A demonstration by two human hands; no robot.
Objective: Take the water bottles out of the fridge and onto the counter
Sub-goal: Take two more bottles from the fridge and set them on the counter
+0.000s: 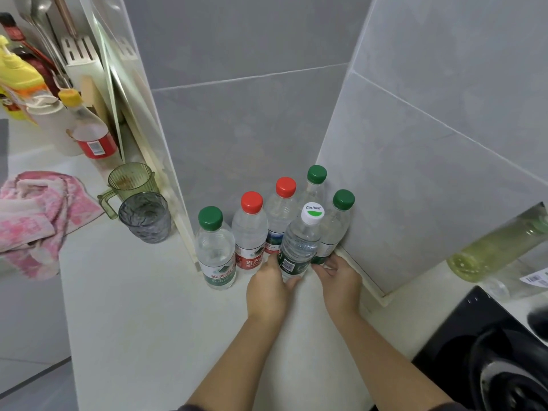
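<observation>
Several water bottles stand upright on the white counter (154,321), in the corner of the grey tiled walls. From the left: a green-capped bottle (215,247), two red-capped bottles (250,232) (281,215), and two more green-capped ones (315,185) (338,223). In front of them stands a white-capped bottle (299,244). My left hand (271,287) grips its base from the left. My right hand (339,280) is low at the wall with fingers apart, its tips touching the base of the right green-capped bottle. No fridge is in view.
A grey glass (145,218) and a green handled cup (130,182) stand left of the bottles, beside leaning boards (130,114). A pink towel (35,215) lies at far left. A black stove (489,351) and a bottle of yellow oil (498,250) are at right.
</observation>
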